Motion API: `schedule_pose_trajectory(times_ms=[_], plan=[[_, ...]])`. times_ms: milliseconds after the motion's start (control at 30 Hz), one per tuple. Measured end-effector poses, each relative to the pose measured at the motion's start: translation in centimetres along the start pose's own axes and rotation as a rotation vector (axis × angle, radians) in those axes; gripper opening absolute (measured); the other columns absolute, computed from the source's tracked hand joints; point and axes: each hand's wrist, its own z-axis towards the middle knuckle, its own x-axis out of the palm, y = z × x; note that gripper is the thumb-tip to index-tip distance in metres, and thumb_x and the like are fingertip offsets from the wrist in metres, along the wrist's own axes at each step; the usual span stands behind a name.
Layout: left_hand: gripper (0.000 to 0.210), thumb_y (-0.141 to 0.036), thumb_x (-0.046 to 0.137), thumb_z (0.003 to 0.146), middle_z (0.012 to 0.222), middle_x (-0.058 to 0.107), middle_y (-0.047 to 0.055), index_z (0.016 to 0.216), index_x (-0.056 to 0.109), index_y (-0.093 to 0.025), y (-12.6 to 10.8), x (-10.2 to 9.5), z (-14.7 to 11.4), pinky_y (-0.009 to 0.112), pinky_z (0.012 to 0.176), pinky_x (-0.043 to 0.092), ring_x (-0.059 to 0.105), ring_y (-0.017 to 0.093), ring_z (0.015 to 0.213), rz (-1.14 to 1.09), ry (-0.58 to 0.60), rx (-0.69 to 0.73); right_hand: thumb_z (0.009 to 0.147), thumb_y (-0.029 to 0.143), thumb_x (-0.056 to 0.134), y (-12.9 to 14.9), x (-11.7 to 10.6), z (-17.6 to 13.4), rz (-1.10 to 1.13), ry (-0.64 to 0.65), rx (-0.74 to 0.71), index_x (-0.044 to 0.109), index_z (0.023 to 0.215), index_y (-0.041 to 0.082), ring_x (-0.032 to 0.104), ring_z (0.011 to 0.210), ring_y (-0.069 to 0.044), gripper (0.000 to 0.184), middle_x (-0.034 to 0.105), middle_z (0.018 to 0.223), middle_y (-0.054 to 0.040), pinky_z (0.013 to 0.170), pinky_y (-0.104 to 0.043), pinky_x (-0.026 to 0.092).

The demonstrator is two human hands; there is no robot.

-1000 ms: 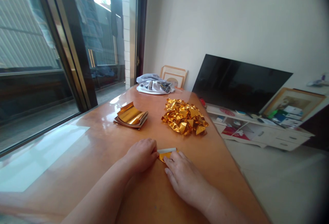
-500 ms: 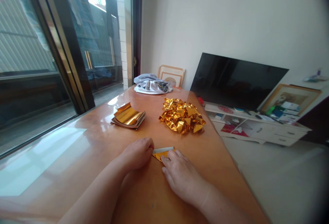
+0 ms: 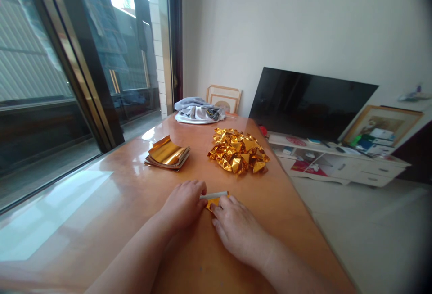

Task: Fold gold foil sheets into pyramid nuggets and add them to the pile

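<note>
A partly folded sheet of gold foil paper [image 3: 213,202] lies on the table in front of me, with a pale strip along its far edge. My left hand [image 3: 185,202] is closed on the left end of the sheet, thumb and fingers pinching its corner. From the right, my right hand [image 3: 238,231] presses its bent fingers onto the sheet and covers part of it. Beyond my left hand sits a stack of gold foil sheets [image 3: 168,152], the top one curling up. A heap of folded gold foil pieces [image 3: 238,152] is beyond my right hand.
The glossy brown table [image 3: 128,213] stretches away from me. Folded cloths [image 3: 199,110] rest at its far end, before picture frames [image 3: 224,98]. A television [image 3: 312,105] stands over a white cabinet [image 3: 357,168] on the right; a sliding glass door [image 3: 81,60] is on the left.
My left hand has shifted slightly right over the paper's left end, its thumb now showing by the fold. Less of the gold face shows. My right hand stays nearly in place.
</note>
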Motion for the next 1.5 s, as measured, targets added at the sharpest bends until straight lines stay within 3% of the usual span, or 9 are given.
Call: schedule_pose_trajectory(times_ms=[167,433,600,1100,1333,1500], plan=[[0.015,-0.014,0.048,0.086,0.094,0.064,0.004,0.087,0.061,-0.022,-1.2,0.2,-0.3,0.026,0.073,0.043,0.059,0.017,0.086,-0.182,0.035,0.182,0.095,0.021,0.051,-0.1,-0.1,0.0,0.025,0.009,0.003,0.067,0.112,0.02,0.054,0.102,-0.025,0.023,0.061,0.107,-0.0097,0.092,-0.037,0.048],[0.021,-0.008,0.048,0.077,0.09,0.063,0.004,0.085,0.064,-0.021,-0.8,1.1,0.0,0.025,0.071,0.045,0.059,0.016,0.079,-0.287,0.066,0.139,0.097,0.017,0.049,0.2,0.2,-0.4,-0.049,0.0,-0.051,0.065,0.122,0.018,0.053,0.105,-0.027,0.031,0.063,0.111,-0.0112,0.094,-0.039,0.046],[0.025,-0.008,0.049,0.076,0.093,0.064,0.004,0.088,0.066,-0.021,-0.7,1.2,0.1,0.026,0.073,0.046,0.059,0.017,0.082,-0.301,0.071,0.138,0.097,0.022,0.052,0.3,-0.1,-0.9,-0.123,0.017,-0.058,0.064,0.126,0.02,0.053,0.102,-0.028,0.032,0.063,0.111,-0.0102,0.089,-0.04,0.047],[0.024,-0.007,0.049,0.078,0.093,0.064,0.005,0.087,0.067,-0.019,-0.6,1.2,0.2,0.027,0.076,0.046,0.06,0.018,0.084,-0.288,0.073,0.141,0.1,0.023,0.043,0.2,-2.0,-1.5,-0.154,0.112,-0.057,0.072,0.107,0.019,0.058,0.094,-0.025,0.031,0.067,0.103,-0.0098,0.075,-0.034,0.045],[0.01,-0.025,0.059,0.081,0.091,0.061,0.003,0.089,0.064,-0.02,-1.2,0.6,0.0,0.026,0.066,0.044,0.057,0.017,0.075,-0.26,0.1,0.106,0.101,0.024,0.042,0.1,-2.1,-1.6,-0.12,0.095,-0.044,0.072,0.103,0.018,0.058,0.094,-0.024,0.031,0.068,0.102,-0.0102,0.076,-0.032,0.044],[0.012,-0.03,0.062,0.081,0.089,0.06,0.003,0.087,0.062,-0.019,-1.2,0.8,0.1,0.025,0.064,0.042,0.056,0.016,0.074,-0.263,0.079,0.111,0.099,0.024,0.044,0.3,-2.4,-1.6,-0.118,0.103,-0.041,0.073,0.102,0.019,0.058,0.095,-0.025,0.029,0.067,0.102,-0.0099,0.075,-0.033,0.044]])
